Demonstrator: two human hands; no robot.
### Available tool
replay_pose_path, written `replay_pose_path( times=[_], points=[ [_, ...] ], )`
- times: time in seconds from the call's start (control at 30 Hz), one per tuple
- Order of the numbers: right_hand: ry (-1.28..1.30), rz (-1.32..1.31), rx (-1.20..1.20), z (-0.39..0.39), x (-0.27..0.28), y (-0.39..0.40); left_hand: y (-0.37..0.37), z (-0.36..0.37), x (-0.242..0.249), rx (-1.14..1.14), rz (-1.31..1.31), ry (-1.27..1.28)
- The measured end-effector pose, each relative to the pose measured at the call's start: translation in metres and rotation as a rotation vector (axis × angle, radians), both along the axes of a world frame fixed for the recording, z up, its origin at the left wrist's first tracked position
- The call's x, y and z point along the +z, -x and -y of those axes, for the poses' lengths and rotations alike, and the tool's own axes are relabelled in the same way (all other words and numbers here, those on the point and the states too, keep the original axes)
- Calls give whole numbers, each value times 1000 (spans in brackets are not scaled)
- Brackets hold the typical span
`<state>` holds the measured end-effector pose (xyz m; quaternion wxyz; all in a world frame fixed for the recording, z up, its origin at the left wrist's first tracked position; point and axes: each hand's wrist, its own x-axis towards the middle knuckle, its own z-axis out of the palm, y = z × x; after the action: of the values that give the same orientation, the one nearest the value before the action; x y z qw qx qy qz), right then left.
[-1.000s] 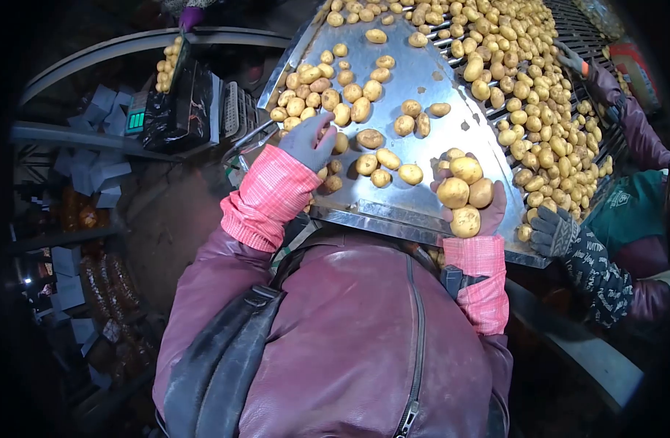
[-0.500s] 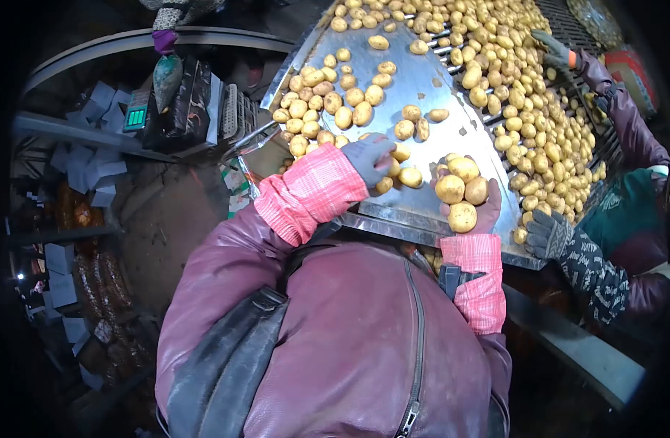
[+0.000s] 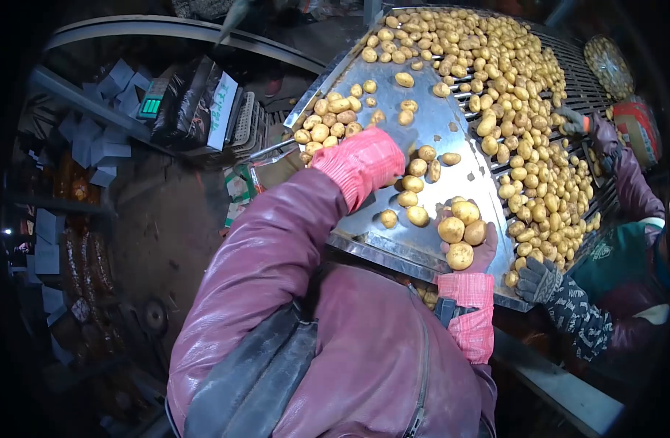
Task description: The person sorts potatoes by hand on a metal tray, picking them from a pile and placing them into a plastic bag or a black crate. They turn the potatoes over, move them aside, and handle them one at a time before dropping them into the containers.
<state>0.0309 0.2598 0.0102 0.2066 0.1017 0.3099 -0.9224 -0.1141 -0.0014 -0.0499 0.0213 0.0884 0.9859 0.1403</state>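
My right hand (image 3: pixel 484 252), in a glove below a pink checked cuff, is curled palm up around several potatoes (image 3: pixel 451 230) above the front edge of the metal chute (image 3: pixel 452 193). My left arm reaches forward over the chute. My left hand (image 3: pixel 402 136) is mostly hidden behind its pink cuff (image 3: pixel 364 164), and its fingers cannot be made out. Close by the left hand lie a few loose potatoes (image 3: pixel 427 152). A heap of potatoes (image 3: pixel 335 117) lies at the chute's left edge, just beyond the left forearm.
A dense mass of potatoes (image 3: pixel 525 95) covers the roller conveyor (image 3: pixel 557 51) on the right. A co-worker's gloved hand (image 3: pixel 539 282) rests at the conveyor's near end; another gloved hand (image 3: pixel 572 120) is farther back. A scale with a green display (image 3: pixel 151 106) stands left, beside a box.
My left hand has moved forward, away from my body, over the chute. Several potatoes near the chute's front now lie apart. My right hand still holds its potatoes. The view has shifted slightly.
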Motion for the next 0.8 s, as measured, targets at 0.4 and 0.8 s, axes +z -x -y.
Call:
replay_pose_path(
  times=[0.4, 0.8],
  points=[
    [70, 36, 28, -2, -5, -1, -3, 180, 47, 654, 178, -1301],
    [142, 3, 51, -6, -7, 0, -45, 99, 31, -104, 237, -356]
  ],
)
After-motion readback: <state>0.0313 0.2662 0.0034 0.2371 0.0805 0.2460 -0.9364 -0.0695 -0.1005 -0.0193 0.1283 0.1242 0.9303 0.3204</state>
